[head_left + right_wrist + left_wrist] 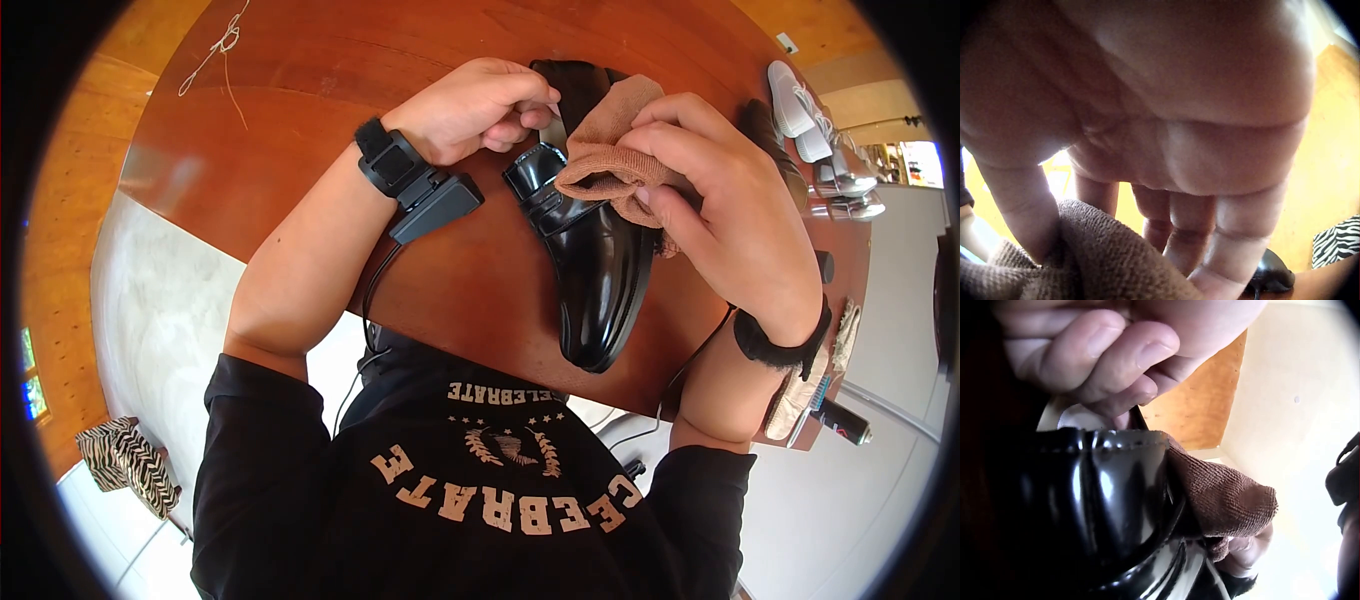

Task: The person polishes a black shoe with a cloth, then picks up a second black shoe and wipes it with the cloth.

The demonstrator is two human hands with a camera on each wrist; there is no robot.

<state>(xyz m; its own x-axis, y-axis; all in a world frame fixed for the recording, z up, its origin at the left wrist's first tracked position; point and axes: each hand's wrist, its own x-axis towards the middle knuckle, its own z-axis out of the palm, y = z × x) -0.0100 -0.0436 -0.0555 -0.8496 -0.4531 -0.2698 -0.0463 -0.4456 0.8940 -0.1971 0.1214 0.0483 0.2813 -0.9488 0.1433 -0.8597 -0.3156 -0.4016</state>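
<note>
- Black glossy dress shoe (pixel 595 270) lies on the brown table (pixel 300 130), toe twd 6 o'clock (nearest the person), heel/opening twd 12.
- L hand (pixel 480 105) sits at ~10 o'clock of the shoe, fingers curled tight at the heel end; the L wrist view shows fingers (pixel 1110 362) pinching the rim/tongue of the shoe (pixel 1085 506), steadying it.
- R hand (pixel 720 200) at ~2 o'clock of the shoe, fingers and thumb bunched round a tan cloth (pixel 610 150), firm grasp, nothing loose. R wrist view: cloth (pixel 1085 262) pressed under the fingers (pixel 1210 244).
- Cloth rests against the shoe's upper near the opening/strap, touching it; L wrist view shows the cloth (pixel 1222 494) right beside the shiny leather.
- Progress, my read: polishing/wiping looks under way, not finished. Toe and vamp already throw bright highlights, so the front half looks done or near done; cloth is now at the throat/heel area.
- Left, as far as visible: heel, far side and sole edge, can't tell their state, hidden by hands.
- A second dark shoe (pixel 775 150) lies at ~3 o'clock behind the R hand, untouched; prob. still to do.
- White sneakers (pixel 800 110) farther out at ~2 o'clock, a spray can (pixel 845 422) at ~5 o'clock by the table edge.
</note>
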